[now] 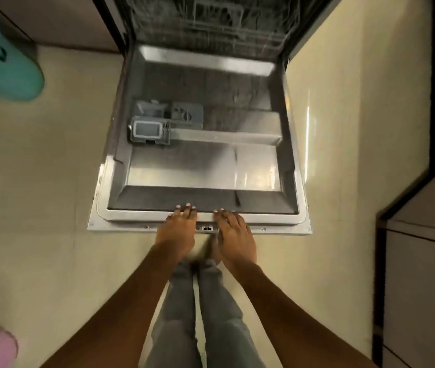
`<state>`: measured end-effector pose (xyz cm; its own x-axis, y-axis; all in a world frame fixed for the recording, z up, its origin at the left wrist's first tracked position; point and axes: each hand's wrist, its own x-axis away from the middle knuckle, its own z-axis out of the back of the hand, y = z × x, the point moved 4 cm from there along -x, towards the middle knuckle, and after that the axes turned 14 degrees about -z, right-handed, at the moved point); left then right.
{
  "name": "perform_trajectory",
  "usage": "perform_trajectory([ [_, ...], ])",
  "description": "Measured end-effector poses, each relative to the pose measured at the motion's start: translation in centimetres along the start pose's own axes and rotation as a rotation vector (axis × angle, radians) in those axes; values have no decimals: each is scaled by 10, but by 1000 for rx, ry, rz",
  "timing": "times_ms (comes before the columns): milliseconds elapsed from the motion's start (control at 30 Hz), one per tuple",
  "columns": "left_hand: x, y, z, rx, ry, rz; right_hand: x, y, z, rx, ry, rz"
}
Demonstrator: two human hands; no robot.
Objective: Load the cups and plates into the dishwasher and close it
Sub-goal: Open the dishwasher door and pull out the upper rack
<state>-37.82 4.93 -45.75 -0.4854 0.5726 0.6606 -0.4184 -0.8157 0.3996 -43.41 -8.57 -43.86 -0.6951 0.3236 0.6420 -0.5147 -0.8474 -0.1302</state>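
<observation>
1. The steel-lined dishwasher door [203, 166] lies folded down flat over the pale floor; the wire racks [211, 19] behind are blurred, and no cups or plates show.
2. Left hand [178, 231] and right hand [233, 235] rest on its near edge, fingers [186, 208] curled over the rim.
3. The door looks stiff, hinged and probably weighty; that middle edge suits lifting.

Both forearms are bare, with no sleeves, watch or rings showing anywhere up to the bottom edge of the frame. The left hand [178, 231] and right hand [233, 236] have short nails painted a pale, whitish colour. In the lower centre the legs are in grey trousers [221, 314], close-fitting, faintly creased at the knees.
</observation>
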Motion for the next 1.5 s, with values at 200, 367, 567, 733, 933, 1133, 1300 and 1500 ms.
perform_trajectory([
  [200,-25,-17,-77,110,-67,42,-35,14,-70,-44,-62,-3],
  [367,-49,-29,-112,167,-95,64,-60,20,-107,-32,-165,-5],
  [567,-77,-46,-124,111,-201,50,-91,20,-113,36,-404,-6],
  [733,-79,-52,-109,83,-203,28,-99,16,-99,36,-438,-32],
  [933,-62,-33,-39,62,226,24,-88,8,-49,-127,-269,-90],
  [1133,-41,1,62,-7,465,-58,-78,-11,53,-223,-45,-28],
  [1300,-21,30,145,-41,572,-62,-65,-29,149,-273,106,27],
  [1500,-10,57,266,-110,687,-92,-64,-60,264,-350,276,122],
])
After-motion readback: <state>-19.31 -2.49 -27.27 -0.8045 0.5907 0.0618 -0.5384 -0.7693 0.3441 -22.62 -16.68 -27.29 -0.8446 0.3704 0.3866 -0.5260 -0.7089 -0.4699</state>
